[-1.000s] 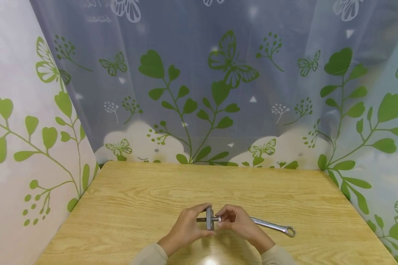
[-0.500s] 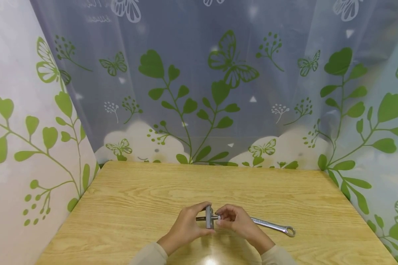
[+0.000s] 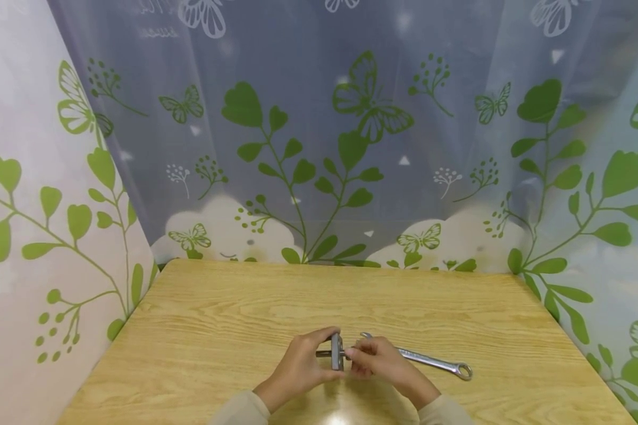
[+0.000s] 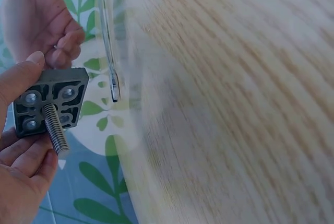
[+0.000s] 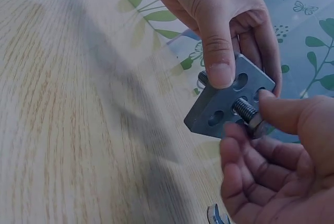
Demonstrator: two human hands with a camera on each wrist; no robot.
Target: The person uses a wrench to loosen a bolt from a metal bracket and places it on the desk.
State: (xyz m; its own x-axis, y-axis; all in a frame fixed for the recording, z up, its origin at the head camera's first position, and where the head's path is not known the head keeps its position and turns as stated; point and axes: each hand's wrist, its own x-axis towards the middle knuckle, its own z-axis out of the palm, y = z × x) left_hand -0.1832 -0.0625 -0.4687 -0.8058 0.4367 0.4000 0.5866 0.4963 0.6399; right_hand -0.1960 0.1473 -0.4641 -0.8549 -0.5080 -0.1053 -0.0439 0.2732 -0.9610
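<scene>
A square grey metal plate [image 5: 216, 110] with slotted holes is gripped by its opposite edges in my left hand [image 3: 299, 361], thumb on one side and fingers on the other. A threaded bolt [image 5: 243, 110] passes through the plate's middle; its shank sticks out of the ribbed back in the left wrist view. My right hand [image 3: 385, 365] is at the hex head end of this bolt, thumb and curled fingers about the head [image 5: 257, 127]. The fingers partly hide the head. Both hands are just above the wooden table.
A combination wrench [image 3: 430, 359] lies on the wood-grain table [image 3: 234, 301], behind and to the right of my right hand, ring end to the right. Curtains [image 3: 308, 147] printed with leaves and butterflies stand along the table's back and sides.
My right hand's fingers have turned downward and curled around the bolt head, moving slightly closer to the plate. The wrench's open end now shows past the hand. My left hand stays nearly still.
</scene>
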